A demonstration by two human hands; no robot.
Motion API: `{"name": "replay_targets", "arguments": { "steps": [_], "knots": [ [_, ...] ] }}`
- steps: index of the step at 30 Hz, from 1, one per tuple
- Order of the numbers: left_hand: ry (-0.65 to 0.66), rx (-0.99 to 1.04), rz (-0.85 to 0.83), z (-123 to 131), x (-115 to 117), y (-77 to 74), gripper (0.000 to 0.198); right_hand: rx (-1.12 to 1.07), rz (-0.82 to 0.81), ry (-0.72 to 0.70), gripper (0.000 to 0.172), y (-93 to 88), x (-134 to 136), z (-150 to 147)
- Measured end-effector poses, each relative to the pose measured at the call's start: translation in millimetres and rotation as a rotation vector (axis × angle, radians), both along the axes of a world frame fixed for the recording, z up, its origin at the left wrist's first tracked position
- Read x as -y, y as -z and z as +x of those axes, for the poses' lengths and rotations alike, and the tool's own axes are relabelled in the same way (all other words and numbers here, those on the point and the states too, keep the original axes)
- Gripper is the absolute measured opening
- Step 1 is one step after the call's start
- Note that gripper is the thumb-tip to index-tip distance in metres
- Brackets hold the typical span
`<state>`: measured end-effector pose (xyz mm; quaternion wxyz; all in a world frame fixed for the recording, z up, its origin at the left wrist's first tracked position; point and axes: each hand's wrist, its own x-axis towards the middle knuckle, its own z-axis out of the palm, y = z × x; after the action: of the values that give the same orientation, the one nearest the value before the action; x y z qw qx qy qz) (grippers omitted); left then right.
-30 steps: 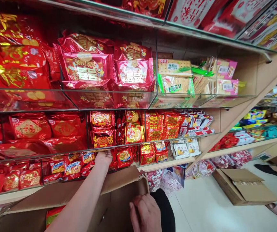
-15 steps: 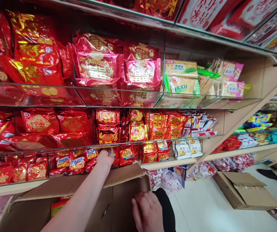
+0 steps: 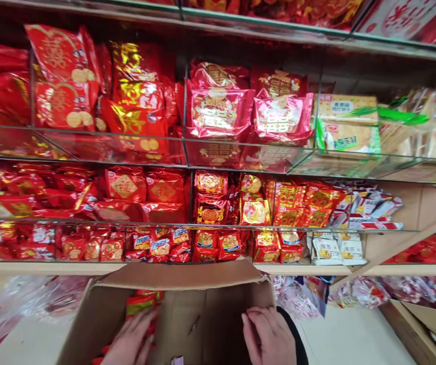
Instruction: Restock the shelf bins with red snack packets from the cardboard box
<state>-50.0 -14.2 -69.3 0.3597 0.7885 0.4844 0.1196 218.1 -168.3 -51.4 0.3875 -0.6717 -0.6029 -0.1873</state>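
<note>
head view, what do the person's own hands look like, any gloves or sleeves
The left hand and right hand both look bare, without gloves. No ring shows on the right hand; the left is too blurred to check for small items. No sleeve is plainly visible. Black cloth shows beside the right hand, but I can't tell which garment it belongs to.

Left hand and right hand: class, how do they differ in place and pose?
The left hand is by a red-and-green packet on the left inside the cardboard box; the right hand is near its right wall. The left hand looks straighter; the right hand, more curled. Both are bare.
</note>
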Motion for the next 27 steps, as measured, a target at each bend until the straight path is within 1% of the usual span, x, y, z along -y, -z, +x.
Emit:
{"name": "replay_targets", "arguments": {
  "steps": [1,2,3,4,6,8,12,15,19,20,22,23,24,25,27],
  "knots": [
    [-0.013,-0.17,0.114,-3,-9,9.4,0.044,0.008,-0.005,0.008,0.007,-0.4,0,-1],
    [-0.028,-0.323,0.19,-4,-18,16.3,0.054,0.014,-0.016,0.019,0.008,-1.2,-1,-2],
    [-0.034,-0.447,0.223,-2,-25,21.1,0.06,0.021,-0.031,0.03,0.009,-2.2,-1,-3],
    [-0.036,-0.537,0.229,2,-30,24.1,0.061,0.03,-0.046,0.042,0.01,-3.3,-1,-5],
    [-0.019,-0.622,0.211,7,-34,26.5,0.058,0.051,-0.074,0.054,0.01,-4.6,0,-7],
    [0.002,-0.627,0.19,8,-33,26.0,0.058,0.063,-0.091,0.06,0.011,-4.5,1,-9],
    [0.058,-0.47,0.123,-4,-32,21.6,0.053,0.083,-0.105,0.07,0.012,-3.4,0,-10],
    [0.061,-0.348,0.099,-10,-37,19.3,0.042,0.103,-0.113,0.073,0.014,-6.1,0,-9],
    [0.062,-0.17,0.09,-12,-41,18.8,0.024,0.087,-0.133,0.061,0.015,-11.0,1,-11],
    [0.059,-0.106,0.09,-11,-40,17.9,0.018,0.051,-0.144,0.039,0.016,-11.0,1,-14],
    [0.05,0.035,0.095,-9,-36,13.3,0.01,-0.091,-0.193,-0.034,0.017,-8.7,-1,-24],
    [0.044,0.104,0.091,-7,-31,9.4,0.01,-0.192,-0.219,-0.074,0.014,-6.6,-3,-31],
    [0.033,0.174,0.071,-3,-26,4.5,0.014,-0.302,-0.24,-0.114,0.007,-4.4,-6,-40],
    [0.024,0.234,0.029,2,-19,-1.2,0.018,-0.413,-0.254,-0.153,0.009,-2.5,-10,-48],
    [0.019,0.326,-0.104,14,-4,-13.7,0.024,-0.618,-0.275,-0.24,0.036,-1.4,-19,-62]
  ]
}}
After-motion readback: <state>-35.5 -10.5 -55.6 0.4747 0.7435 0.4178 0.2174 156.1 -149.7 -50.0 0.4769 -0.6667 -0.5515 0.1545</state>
